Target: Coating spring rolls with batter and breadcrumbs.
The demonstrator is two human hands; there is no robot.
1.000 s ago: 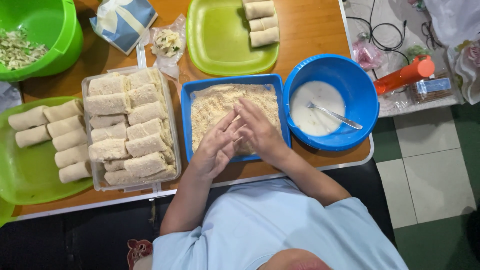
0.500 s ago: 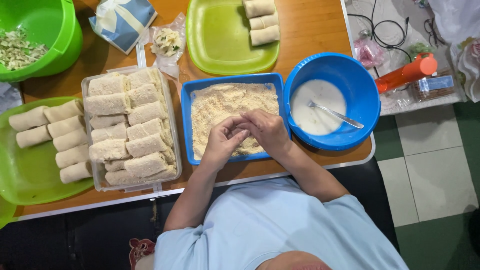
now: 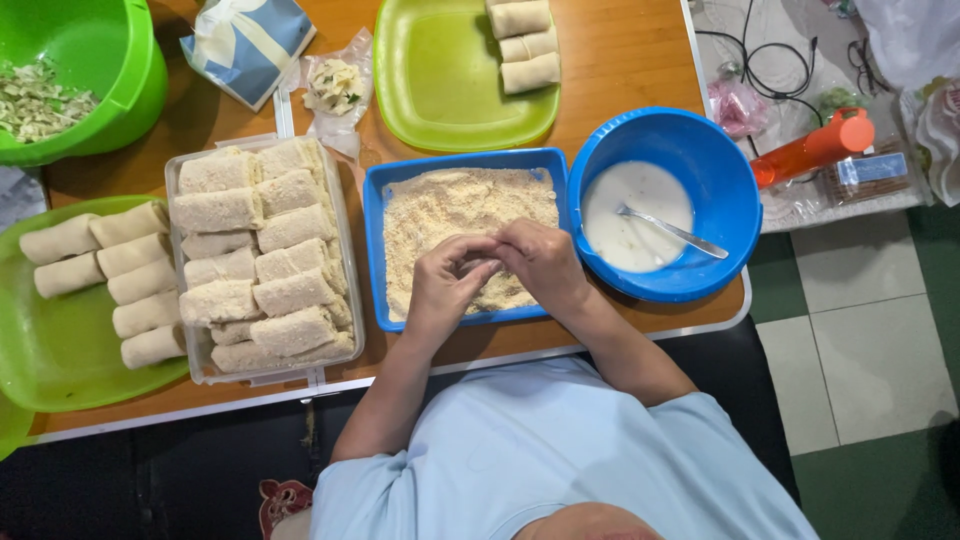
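Head view, looking down on desk (image 3: 620, 60). Since a second ago: both hands drawn back from flat on the crumbs (image 3: 450, 205) to the near side of the blue tray (image 3: 375, 230), now cupped together, fingertips meeting. Left hand (image 3: 445, 285) and right hand (image 3: 545, 265) curled half shut around what seems a crumbed roll (image 3: 480, 268), mostly hidden, so hard to be sure; grip loose rather than clenched. Pressing into the crumbs over, shaping between the palms under way, just above the crumb bed.

Right of tray, touching it: blue bowl (image 3: 720, 170) of white batter with spoon (image 3: 675, 232). Left: clear box (image 3: 345, 240) packed with coated rolls; beyond it green plate (image 3: 60, 350) of plain rolls.

Packages: blue-and-white soft packet (image 3: 245, 40) at far left edge, tilted; small clear bag (image 3: 335, 85) of pale shreds just beside it; orange bottle (image 3: 815, 145) lying off the desk to the right, clear wrapper (image 3: 860, 170) near it.
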